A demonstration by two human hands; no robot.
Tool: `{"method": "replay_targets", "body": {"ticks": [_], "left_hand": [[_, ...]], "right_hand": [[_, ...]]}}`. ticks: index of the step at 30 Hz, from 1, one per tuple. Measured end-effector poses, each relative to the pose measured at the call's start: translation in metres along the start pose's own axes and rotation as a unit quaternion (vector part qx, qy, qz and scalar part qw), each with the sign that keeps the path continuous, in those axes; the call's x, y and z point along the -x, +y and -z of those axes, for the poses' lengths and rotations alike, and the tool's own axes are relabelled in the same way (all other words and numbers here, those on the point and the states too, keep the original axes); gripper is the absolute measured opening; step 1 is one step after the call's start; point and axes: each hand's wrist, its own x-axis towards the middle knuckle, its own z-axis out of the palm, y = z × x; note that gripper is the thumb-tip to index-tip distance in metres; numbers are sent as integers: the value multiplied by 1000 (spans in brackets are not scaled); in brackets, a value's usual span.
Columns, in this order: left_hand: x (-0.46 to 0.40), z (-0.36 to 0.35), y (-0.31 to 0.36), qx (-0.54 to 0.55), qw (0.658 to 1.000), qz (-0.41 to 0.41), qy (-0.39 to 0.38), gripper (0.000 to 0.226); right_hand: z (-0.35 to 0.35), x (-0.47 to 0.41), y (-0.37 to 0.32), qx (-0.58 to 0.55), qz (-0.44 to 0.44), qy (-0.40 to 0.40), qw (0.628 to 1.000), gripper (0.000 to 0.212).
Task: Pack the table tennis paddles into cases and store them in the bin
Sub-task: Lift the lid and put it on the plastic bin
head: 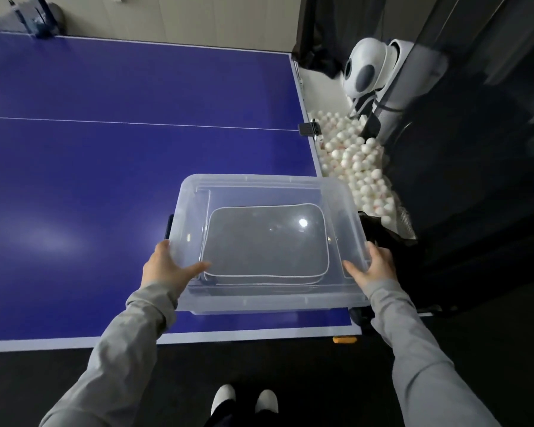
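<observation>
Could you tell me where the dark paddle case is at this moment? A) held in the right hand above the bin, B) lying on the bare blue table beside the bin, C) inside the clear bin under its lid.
C: the dark paddle case lies inside the clear bin, seen through its lid.

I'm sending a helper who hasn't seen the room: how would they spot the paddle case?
On the blue table, near its right corner, stands a clear plastic bin. Inside lies the paddle case: flat, dark grey, rectangular, with white piping.
</observation>
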Motion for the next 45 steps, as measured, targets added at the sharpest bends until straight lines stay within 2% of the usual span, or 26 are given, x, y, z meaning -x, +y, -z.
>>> {"method": "replay_targets", "body": {"ticks": [4, 10, 13, 14, 16, 18, 19, 21, 23, 26, 28, 32, 38, 45], "left_hand": [[-5, 0, -3, -10, 1000, -1, -9, 81], [-11, -3, -10, -28, 999, -25, -26, 77], [-17, -3, -14, -38, 999, -30, -4, 69], [-20, -2, -13, -27, 1000, -15, 7, 69], [-28, -1, -11, -3, 999, 34, 4, 88], [-40, 0, -10, 24, 994, 100, -25, 107], [-47, 2, -12, 46, 989, 134, -47, 109], [-54, 3, -14, 100, 974, 177, -104, 97], [-53, 3, -15, 120, 969, 179, -120, 76], [-49, -1, -13, 93, 981, 162, -52, 54], [-44, -6, -10, 51, 990, 131, 15, 57], [-30, -16, -8, 1, 991, 25, 128, 71], [-27, -17, -9, -39, 987, -43, 153, 64], [-22, -19, -7, -52, 987, -47, 147, 67]], "right_hand": [[-4, -7, -7, 15, 7, -3, 1000, 70], [-9, -16, -4, 43, -37, -32, 998, 65], [-8, -25, -7, 57, -42, -21, 997, 57], [-6, -29, -9, 62, -45, -17, 997, 56], [-4, -39, -11, 73, -52, -10, 996, 60], [-3, -50, -12, 60, -76, -19, 995, 72], [-3, -55, -13, 33, -98, -35, 994, 81], [-3, -63, -10, -54, -147, -70, 985, 93], [-4, -68, -2, -118, -175, -80, 974, 94], [-9, -64, 5, -166, -168, -52, 970, 82], [-14, -59, 4, -167, -141, -5, 976, 77], [-19, -50, -4, -56, -70, 94, 992, 63], [-23, -43, -8, 15, 14, 156, 987, 55], [-26, -41, -9, 46, 13, 156, 987, 55]]}}
